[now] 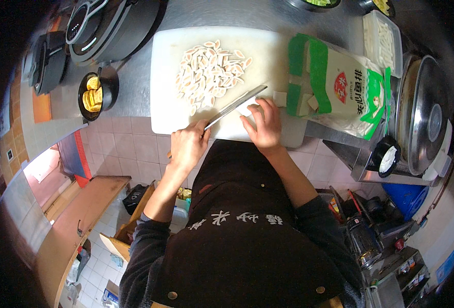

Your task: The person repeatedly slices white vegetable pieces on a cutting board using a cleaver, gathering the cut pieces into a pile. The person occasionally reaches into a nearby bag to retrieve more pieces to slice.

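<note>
My left hand (pixel 189 144) grips the handle of a kitchen knife (pixel 236 106), whose blade slants up and right across a white cutting board (pixel 165 111). Against the blade's right side is a small white food block (pixel 246 109), which the fingertips of my right hand (pixel 264 125) hold from above and the right. Beyond the blade lies a loose heap of thin slices (pixel 211 71), white-rimmed with pinkish centres. Another white block (pixel 280 99) sits near the mouth of a green and white plastic food bag (pixel 338 81), which overlaps the board's right side. More blocks show in its opening.
A black bowl of yellow slices (pixel 92 96) stands left on the steel counter (pixel 134 81), below a black appliance (pixel 111 34). To the right are a clear tub of white sticks (pixel 383 42), a lidded metal pan (pixel 423 115) and a black bowl of white powder (pixel 386 158).
</note>
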The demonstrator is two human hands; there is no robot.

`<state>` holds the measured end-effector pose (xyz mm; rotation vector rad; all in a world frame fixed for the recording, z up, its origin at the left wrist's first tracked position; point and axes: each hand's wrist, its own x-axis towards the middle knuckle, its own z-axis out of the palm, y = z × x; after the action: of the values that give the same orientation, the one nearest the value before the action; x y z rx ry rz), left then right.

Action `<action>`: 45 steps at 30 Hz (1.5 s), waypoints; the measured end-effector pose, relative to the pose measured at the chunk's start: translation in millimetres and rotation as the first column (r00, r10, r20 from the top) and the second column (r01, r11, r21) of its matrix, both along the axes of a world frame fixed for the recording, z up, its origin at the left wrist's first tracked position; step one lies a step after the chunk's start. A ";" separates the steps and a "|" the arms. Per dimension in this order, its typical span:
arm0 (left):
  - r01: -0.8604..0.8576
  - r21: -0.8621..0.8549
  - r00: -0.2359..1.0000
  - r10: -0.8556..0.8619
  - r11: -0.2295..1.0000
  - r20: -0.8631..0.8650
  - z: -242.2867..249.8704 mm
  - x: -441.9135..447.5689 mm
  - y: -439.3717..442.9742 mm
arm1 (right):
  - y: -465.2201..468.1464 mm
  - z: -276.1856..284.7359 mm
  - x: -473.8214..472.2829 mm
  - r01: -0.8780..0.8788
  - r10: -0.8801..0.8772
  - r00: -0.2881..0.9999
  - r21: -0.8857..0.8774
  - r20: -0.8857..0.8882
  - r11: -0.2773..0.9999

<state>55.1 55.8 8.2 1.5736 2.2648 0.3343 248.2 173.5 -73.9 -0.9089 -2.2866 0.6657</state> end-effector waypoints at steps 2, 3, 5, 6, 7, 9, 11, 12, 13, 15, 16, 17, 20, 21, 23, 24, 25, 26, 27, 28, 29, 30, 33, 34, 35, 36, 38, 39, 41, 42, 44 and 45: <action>0.033 0.005 0.999 -0.032 0.999 -0.035 1.7 -0.3 -0.8 | 3.2 -3.3 -0.5 -0.016 0.016 1.000 -0.002 -0.014 1.000; 0.039 -0.017 0.999 -0.039 0.999 -0.030 2.3 -0.8 -1.0 | 5.0 -5.1 -0.9 -0.022 0.022 1.000 -0.019 -0.009 1.000; 0.055 -0.037 0.998 -0.056 0.998 -0.036 3.1 -2.3 -1.2 | 8.3 -7.7 -2.2 -0.041 0.041 0.999 0.002 -0.011 0.999; 0.063 -0.044 0.997 -0.065 0.997 -0.038 3.2 -2.9 -1.3 | 9.4 -7.8 -2.0 -0.043 0.044 0.999 0.015 -0.029 0.999; 0.069 -0.046 0.997 -0.071 0.997 -0.044 3.1 -3.4 -1.5 | 10.5 -7.0 -1.5 -0.063 0.063 0.998 0.008 -0.005 0.998; 0.076 -0.028 0.996 -0.077 0.997 -0.054 2.6 -3.7 -1.9 | 12.9 -3.4 1.2 -0.095 0.095 0.995 0.012 -0.003 0.995; 0.077 0.009 0.995 -0.076 0.997 -0.062 1.5 -3.0 -2.4 | 16.8 1.2 7.0 -0.021 0.013 0.996 0.085 0.085 0.996; 0.071 0.017 0.996 -0.070 0.997 -0.052 0.9 -2.4 -2.7 | 19.4 2.9 10.1 0.011 -0.027 0.992 0.125 0.127 0.992; 0.064 0.023 0.997 -0.063 0.998 -0.044 0.2 -1.7 -2.9 | 22.5 3.6 12.9 0.099 -0.117 0.983 0.133 0.141 0.986; 0.058 0.021 0.998 -0.058 0.998 -0.033 -1.0 -0.7 -3.5 | 28.5 2.8 18.0 0.270 -0.294 0.941 0.153 0.167 0.951; 0.060 0.013 0.998 -0.060 0.998 -0.031 -1.5 -0.6 -3.7 | 31.4 1.2 19.7 0.251 -0.269 0.951 0.127 0.151 0.960; 0.071 0.012 0.997 -0.070 0.997 -0.035 -2.0 -0.8 -3.8 | 34.4 -1.0 20.3 0.232 -0.244 0.960 0.101 0.134 0.968; 0.070 0.006 0.997 -0.070 0.997 -0.029 -3.6 -3.5 -2.9 | 40.2 -5.1 22.0 0.213 -0.214 0.973 0.020 0.090 0.977; 0.054 -0.007 0.999 -0.054 0.999 -0.002 -4.2 -4.6 -2.2 | 41.2 -4.9 22.1 0.213 -0.212 0.975 -0.004 0.060 0.977; 0.021 0.002 0.999 -0.021 1.000 0.031 -5.4 -6.2 -0.4 | 41.6 -2.0 20.5 0.218 -0.217 0.976 -0.025 0.031 0.976; 0.011 0.002 0.999 -0.011 1.000 0.045 -5.5 -6.5 0.4 | 41.1 0.4 18.9 0.227 -0.228 0.974 -0.030 -0.016 0.973; 0.002 0.007 0.999 -0.002 1.000 0.054 -5.5 -6.9 1.3 | 40.4 2.8 16.7 0.207 -0.211 0.977 -0.088 -0.034 0.974; -0.003 0.021 0.998 0.002 1.000 0.060 -5.2 -7.0 2.0 | 38.9 4.8 13.4 0.192 -0.204 0.976 -0.140 -0.077 0.971; -0.014 -0.003 0.997 0.015 1.000 0.074 -4.6 -6.8 2.8 | 37.3 6.4 9.9 0.168 -0.194 0.974 -0.203 -0.116 0.965; -0.022 -0.018 0.996 0.023 1.000 0.083 -3.7 -7.0 3.5 | 36.2 7.3 7.0 0.160 -0.189 0.973 -0.207 -0.130 0.965; -0.030 -0.024 0.996 0.032 0.999 0.089 -2.5 -7.1 3.9 | 34.9 7.2 4.0 0.145 -0.179 0.974 -0.222 -0.141 0.964; -0.028 -0.047 0.996 0.032 0.998 0.087 -1.5 -7.2 4.8 | 34.3 6.4 2.1 0.131 -0.170 0.974 -0.245 -0.148 0.961; -0.019 -0.070 0.996 0.025 0.997 0.083 0.7 -5.8 6.8 | 33.3 -0.4 0.3 0.091 -0.117 0.983 -0.182 -0.141 0.979; -0.014 -0.068 0.996 0.020 0.998 0.085 1.0 -5.0 7.1 | 33.7 -3.2 1.0 0.084 -0.106 0.986 -0.172 -0.126 0.982; -0.011 -0.066 0.996 0.016 0.998 0.085 1.2 -4.2 7.3 | 34.3 -5.7 1.9 0.072 -0.092 0.987 -0.152 -0.130 0.986; -0.012 -0.071 0.996 0.018 0.997 0.087 0.9 -3.1 7.6 | 34.5 -7.6 3.1 0.071 -0.090 0.986 -0.137 -0.139 0.988; -0.009 -0.058 0.996 0.014 0.998 0.086 0.2 -1.6 8.2 | 35.0 -9.6 3.5 0.040 -0.061 0.984 -0.130 -0.167 0.991; -0.009 -0.068 0.997 0.014 0.998 0.079 -0.2 -0.9 8.4 | 34.9 -9.2 3.7 0.022 -0.045 0.977 -0.109 -0.210 0.994; 0.000 -0.044 0.998 0.002 0.999 0.063 -0.8 0.1 8.7 | 34.9 -7.0 2.5 0.019 -0.039 0.984 -0.118 -0.171 0.993; 0.009 -0.051 0.998 -0.006 0.999 0.056 -1.0 1.0 8.6 | 34.6 -5.0 2.3 0.012 -0.031 0.985 -0.110 -0.172 0.994; 0.019 -0.043 0.999 -0.018 0.999 0.036 -1.3 3.1 7.9 | 31.8 -0.7 3.0 -0.029 0.027 0.997 -0.033 -0.072 0.999; 0.018 -0.036 0.999 -0.017 0.999 0.030 -1.6 4.5 7.3 | 29.9 0.9 3.2 -0.048 0.047 0.999 -0.014 -0.016 0.999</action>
<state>59.6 63.1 6.6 1.5592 2.2216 0.3085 251.5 203.4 -73.1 -0.8552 -2.2985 0.7078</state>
